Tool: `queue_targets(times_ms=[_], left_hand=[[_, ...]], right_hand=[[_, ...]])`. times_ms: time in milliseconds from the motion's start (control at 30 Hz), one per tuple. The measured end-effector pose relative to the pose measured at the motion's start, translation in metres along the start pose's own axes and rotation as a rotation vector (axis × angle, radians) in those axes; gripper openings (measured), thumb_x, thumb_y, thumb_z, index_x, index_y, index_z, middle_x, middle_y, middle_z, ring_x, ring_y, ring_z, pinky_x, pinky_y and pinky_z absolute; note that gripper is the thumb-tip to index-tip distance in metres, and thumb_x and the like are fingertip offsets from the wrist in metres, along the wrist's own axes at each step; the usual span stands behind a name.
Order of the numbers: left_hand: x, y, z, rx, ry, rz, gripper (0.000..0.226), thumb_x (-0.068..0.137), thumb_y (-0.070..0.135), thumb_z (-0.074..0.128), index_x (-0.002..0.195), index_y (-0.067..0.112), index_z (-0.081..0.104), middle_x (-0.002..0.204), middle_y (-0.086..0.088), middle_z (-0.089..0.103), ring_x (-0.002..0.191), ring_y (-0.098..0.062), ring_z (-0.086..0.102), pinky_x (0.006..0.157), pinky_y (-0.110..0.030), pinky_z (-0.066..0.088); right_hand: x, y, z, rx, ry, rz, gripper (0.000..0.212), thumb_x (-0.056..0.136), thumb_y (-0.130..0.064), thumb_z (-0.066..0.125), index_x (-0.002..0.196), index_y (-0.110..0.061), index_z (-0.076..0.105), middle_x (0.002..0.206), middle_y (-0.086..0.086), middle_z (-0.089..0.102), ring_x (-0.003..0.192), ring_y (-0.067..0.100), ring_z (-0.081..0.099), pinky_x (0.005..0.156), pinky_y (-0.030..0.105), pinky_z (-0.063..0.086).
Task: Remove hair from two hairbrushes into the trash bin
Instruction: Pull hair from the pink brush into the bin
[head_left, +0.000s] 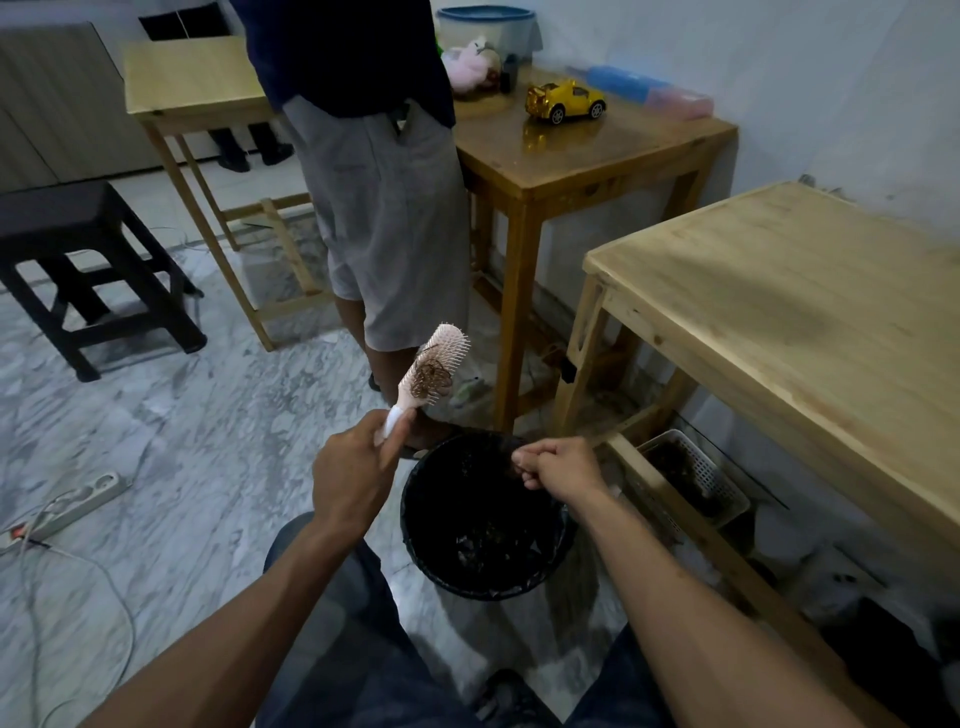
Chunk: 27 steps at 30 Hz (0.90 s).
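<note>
Gripping hairbrush (434, 371) above left hand (353, 480), perhaps upright

No text, label, brand, number or sign can be read anywhere in this view, neither on the furniture, the toys nor the objects in the hands.

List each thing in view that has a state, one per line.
Hairbrush: upright, hair clump still caught in its bristles.
Left hand: closed on the brush handle.
Right hand: pinched shut over the bin.
Bin: open, lined, debris inside.
Basket: holds dark stuff.
</note>
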<state>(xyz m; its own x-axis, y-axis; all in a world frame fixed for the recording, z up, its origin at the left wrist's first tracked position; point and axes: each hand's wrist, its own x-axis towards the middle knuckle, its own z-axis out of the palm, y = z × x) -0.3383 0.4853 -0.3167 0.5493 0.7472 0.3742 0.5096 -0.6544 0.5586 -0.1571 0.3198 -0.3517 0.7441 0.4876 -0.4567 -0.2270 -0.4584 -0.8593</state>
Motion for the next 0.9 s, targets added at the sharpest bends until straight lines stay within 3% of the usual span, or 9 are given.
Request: queue_targets(times_ms=[167,233,300,367,500,633,767,900], left_hand=[[0.002,0.006,0.001,-0.02,0.01,-0.012,0.032,0.095,0.046,0.059,0.097,0.017,0.072,0.053,0.0,0.057,0.044,-0.018,0.05,0.041,-0.03,0.032],[0.003,0.007,0.0,-0.011,0.011,0.013,0.029,0.094,0.045,0.06,0.097,0.019,0.073,0.054,-0.001,0.059,0.045,-0.019,0.053,0.041,-0.034,0.036],[0.004,0.007,0.0,0.024,-0.004,0.047,0.029,0.094,0.046,0.061,0.096,0.02,0.073,0.055,-0.002,0.06,0.046,-0.022,0.054,0.041,-0.036,0.038],[0.003,0.007,0.001,0.052,-0.022,0.068,0.029,0.093,0.048,0.06,0.094,0.022,0.072,0.057,-0.001,0.061,0.049,-0.023,0.056,0.043,-0.035,0.038],[0.0,0.008,0.007,0.061,-0.033,0.114,0.038,0.094,0.055,0.054,0.088,0.02,0.069,0.059,-0.001,0.063,0.049,-0.023,0.057,0.042,-0.036,0.039],[-0.003,0.013,0.014,0.067,-0.053,0.134,0.032,0.094,0.053,0.055,0.09,0.024,0.068,0.06,0.001,0.063,0.049,-0.019,0.052,0.041,-0.028,0.027],[-0.003,0.014,0.017,0.094,-0.051,0.145,0.033,0.094,0.054,0.055,0.088,0.024,0.067,0.059,0.0,0.063,0.05,-0.022,0.057,0.042,-0.028,0.027],[-0.002,0.009,0.014,0.113,-0.04,0.142,0.037,0.094,0.056,0.052,0.083,0.023,0.065,0.056,0.001,0.058,0.047,-0.022,0.052,0.04,-0.028,0.025]], right_hand=[[0.003,0.005,0.001,-0.177,0.06,0.066,0.009,0.094,-0.009,0.073,0.089,-0.007,0.081,0.077,0.006,0.075,0.059,0.009,0.067,0.052,0.016,0.055],[0.003,-0.002,-0.001,-0.22,-0.035,0.074,0.021,0.097,-0.007,0.069,0.116,-0.004,0.076,0.095,0.007,0.075,0.064,0.011,0.069,0.053,0.018,0.056],[0.002,-0.014,-0.001,-0.211,-0.177,0.085,0.05,0.097,-0.004,0.064,0.146,-0.008,0.054,0.115,0.006,0.067,0.073,0.016,0.071,0.055,0.025,0.057],[-0.002,-0.032,0.0,-0.235,-0.157,0.0,0.06,0.095,-0.011,0.063,0.152,-0.02,0.046,0.116,0.004,0.067,0.072,0.018,0.072,0.054,0.028,0.057],[-0.017,-0.067,-0.001,-0.135,0.087,-0.341,0.023,0.094,-0.027,0.068,0.115,-0.019,0.072,0.089,0.003,0.075,0.062,0.011,0.068,0.052,0.025,0.056],[-0.029,-0.083,0.007,-0.201,-0.084,-0.301,0.033,0.086,-0.05,0.077,0.094,-0.018,0.079,0.07,-0.006,0.074,0.053,0.004,0.065,0.047,0.019,0.049],[-0.025,-0.077,0.014,-0.186,-0.121,-0.279,0.028,0.094,-0.033,0.074,0.092,-0.006,0.079,0.069,0.0,0.072,0.055,0.006,0.06,0.05,0.017,0.048],[-0.021,-0.066,0.009,-0.237,-0.059,-0.294,0.023,0.093,-0.03,0.076,0.073,-0.018,0.077,0.061,-0.005,0.071,0.055,0.005,0.062,0.055,0.021,0.05]])
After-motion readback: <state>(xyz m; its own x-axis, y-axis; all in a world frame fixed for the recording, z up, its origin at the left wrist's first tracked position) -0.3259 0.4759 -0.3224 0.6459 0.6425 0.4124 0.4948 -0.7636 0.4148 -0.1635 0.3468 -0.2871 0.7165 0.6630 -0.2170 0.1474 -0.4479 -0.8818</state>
